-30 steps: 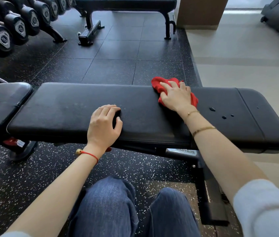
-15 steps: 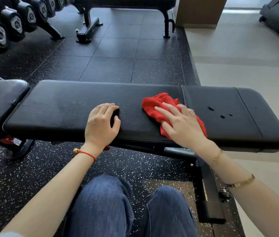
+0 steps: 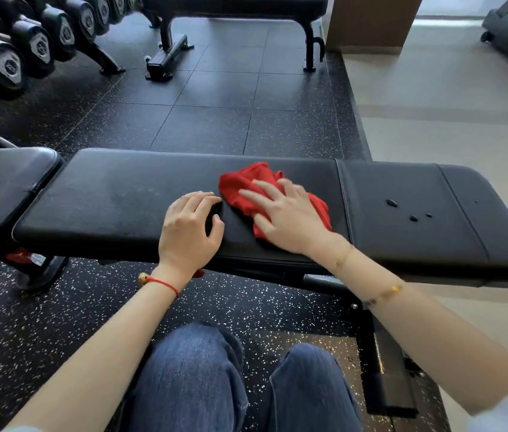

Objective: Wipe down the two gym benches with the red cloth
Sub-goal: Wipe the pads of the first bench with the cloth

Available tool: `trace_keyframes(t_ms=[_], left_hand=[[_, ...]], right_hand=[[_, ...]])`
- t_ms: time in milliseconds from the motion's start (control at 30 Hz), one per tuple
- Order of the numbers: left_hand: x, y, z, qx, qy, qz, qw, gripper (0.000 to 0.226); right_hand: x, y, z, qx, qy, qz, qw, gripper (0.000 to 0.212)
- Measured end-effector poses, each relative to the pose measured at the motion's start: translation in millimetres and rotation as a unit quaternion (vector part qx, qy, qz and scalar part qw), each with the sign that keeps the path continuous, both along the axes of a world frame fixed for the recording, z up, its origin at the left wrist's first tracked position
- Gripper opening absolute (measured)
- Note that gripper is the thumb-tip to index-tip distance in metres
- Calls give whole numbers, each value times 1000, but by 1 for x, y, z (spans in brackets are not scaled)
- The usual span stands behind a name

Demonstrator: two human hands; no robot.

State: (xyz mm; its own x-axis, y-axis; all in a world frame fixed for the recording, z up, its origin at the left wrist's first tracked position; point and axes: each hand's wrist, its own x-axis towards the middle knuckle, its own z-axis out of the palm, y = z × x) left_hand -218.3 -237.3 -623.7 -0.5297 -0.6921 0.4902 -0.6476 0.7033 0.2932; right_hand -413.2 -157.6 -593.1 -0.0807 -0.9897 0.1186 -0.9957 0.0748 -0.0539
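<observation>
Nearest, at 6 o'clock, two knees in blue jeans [image 3: 196, 378] sit over speckled black flooring. Just beyond, the near bench [image 3: 122, 207] runs left to right, a long black pad with a stitched seam toward its right end. The left hand [image 3: 189, 229] rests on its middle, fingers loosely curled and holding nothing, a red string bracelet [image 3: 160, 283] at the wrist. Just beside it, at 2 o'clock from it, the right hand [image 3: 287, 219] lies flat on the red cloth [image 3: 246, 185], fingers spread and straight, pressing it to the pad. The cloth is bright red, crumpled and bunched, showing mostly past the fingertips. At 3 o'clock from the cloth, a few dark droplets [image 3: 391, 203] bead on the pad. Farther, at 12 o'clock, the second bench [image 3: 234, 4] stands on dark tiles; dumbbells [image 3: 13, 63] line a rack at 10 o'clock.
</observation>
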Motion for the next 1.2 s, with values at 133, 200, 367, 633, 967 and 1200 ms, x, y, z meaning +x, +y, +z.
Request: trace_keyframes(t_ms=[133,200,367,633,967,1200], left_hand=[[0,0,0,5,-3,0,1000,37],[0,0,0,5,-5,-1,1000,37],[0,0,0,0,-13,-3,1000,37],[1,-2,-1,-4,-8,-5,1000,34],[2,4,3,9,-22,-3,1000,39],[2,9,2,11,-34,5,999,33]], right_hand=[[-28,37,-4,-20,-11,2,1000,53],[-54,25,-2,-21,-5,-56,998,51],[-67,-39,6,-4,-13,-178,984,49],[5,5,-4,-18,-31,-3,999,52],[-76,14,6,-26,-1,-197,980,48],[-34,73,-3,-15,-18,-100,995,51]])
